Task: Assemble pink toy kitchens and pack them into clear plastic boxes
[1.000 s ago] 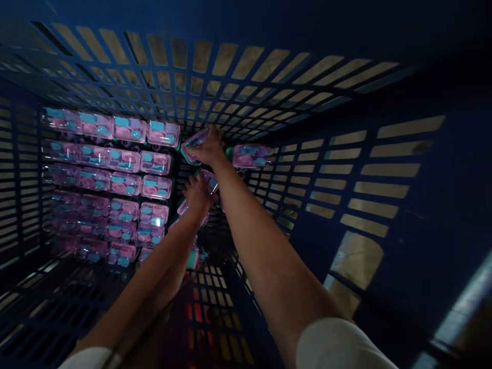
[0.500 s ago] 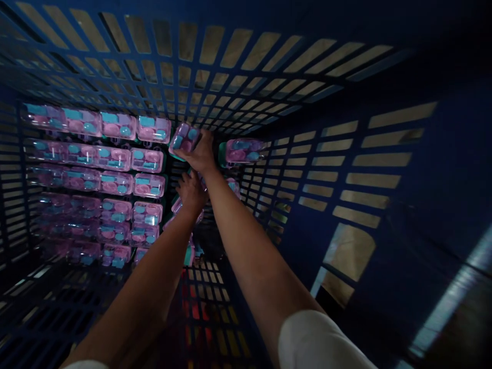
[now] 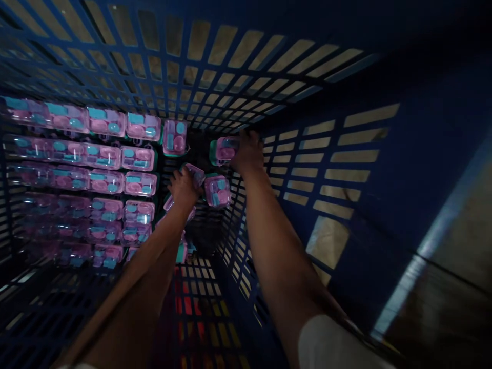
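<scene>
Both hands down inside the blue slatted crate [image 3: 402,159], arms roughly parallel, white sleeve [image 3: 326,343] at the right elbow. Right hand [image 3: 249,154] is at the right-end box [image 3: 226,149], a pink box with a clear lid and teal edge; thumb and fingers sit around its right end, next to the crate's far-right slats. Left hand [image 3: 184,187] is lower and further left, fingers bent and a bit spread, touching the slanted box [image 3: 195,176] just beside it. Too dark to tell whether either hand has actually gripped its box. Loose square-on box [image 3: 218,191] sits below the right-end box, right of the left hand. Crosswise box [image 3: 175,137] stands lengthwise down the view, at the end of the top row. Left of that, the stacked boxes [image 3: 140,158] fill that side in rows, pink and turquoise pieces showing through the lids. More boxes lie askew under the left wrist, partly hidden. Red and yellow patches [image 3: 188,302] show through the near slats.
</scene>
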Demonstrator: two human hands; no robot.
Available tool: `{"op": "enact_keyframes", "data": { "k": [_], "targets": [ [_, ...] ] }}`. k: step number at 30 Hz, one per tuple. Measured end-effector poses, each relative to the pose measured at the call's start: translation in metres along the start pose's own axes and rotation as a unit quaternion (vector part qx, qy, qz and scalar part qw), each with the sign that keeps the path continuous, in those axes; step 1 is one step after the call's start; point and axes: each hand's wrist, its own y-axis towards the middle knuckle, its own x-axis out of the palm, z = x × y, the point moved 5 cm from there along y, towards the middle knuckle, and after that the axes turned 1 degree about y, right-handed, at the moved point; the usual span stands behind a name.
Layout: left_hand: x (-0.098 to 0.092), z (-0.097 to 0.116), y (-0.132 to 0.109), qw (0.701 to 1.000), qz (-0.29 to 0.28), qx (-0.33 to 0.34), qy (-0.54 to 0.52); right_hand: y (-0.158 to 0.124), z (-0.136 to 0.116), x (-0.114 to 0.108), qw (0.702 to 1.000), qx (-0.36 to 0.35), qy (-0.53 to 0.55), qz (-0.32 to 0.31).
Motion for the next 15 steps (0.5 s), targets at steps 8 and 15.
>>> {"op": "enact_keyframes", "data": {
  "k": [8, 15],
  "targets": [
    [-0.001, 0.000, 0.000, 1.000, 0.014, 0.001, 0.007, -0.010, -0.059, 0.018, 0.976, 0.186, 0.112, 0.001],
    [0.000, 0.002, 0.000, 0.999, 0.026, 0.004, 0.027, -0.002, -0.092, 0.054, 0.967, 0.139, 0.209, -0.048]
  ]
}}
